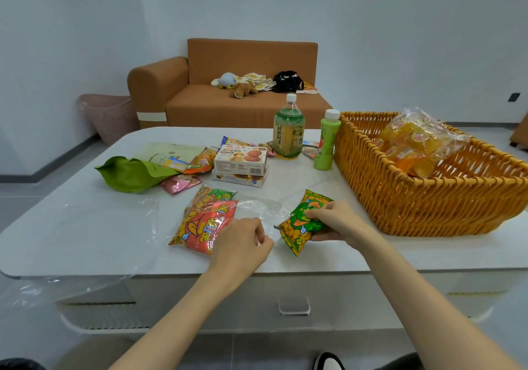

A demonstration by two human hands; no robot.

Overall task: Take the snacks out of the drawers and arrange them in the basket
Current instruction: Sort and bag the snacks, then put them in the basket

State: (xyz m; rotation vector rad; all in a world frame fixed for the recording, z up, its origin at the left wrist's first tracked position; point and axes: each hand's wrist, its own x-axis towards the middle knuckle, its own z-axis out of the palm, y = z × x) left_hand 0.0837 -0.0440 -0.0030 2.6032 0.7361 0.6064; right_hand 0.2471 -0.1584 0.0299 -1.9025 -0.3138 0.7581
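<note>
Fingers (pixel 314 214) of our right hand (pixel 338 222) pinch a green packet (pixel 297 235); our left hand (pixel 240 244) curls, grip unclear. The basket (pixel 428 182) at right holds one bag (pixel 414 144); most snacks (pixel 205 221) lie on the worktop (pixel 85 227).

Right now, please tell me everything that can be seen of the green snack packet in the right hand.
The green snack packet is a puffy pillow pack of glossy film, green and orange with yellow snack pictures. It is tilted, its near crimped end toward the edge of the white table, left of the wicker basket. The right hand grips its right side, fingers on top. A clear plastic bag lies beside it.
</note>
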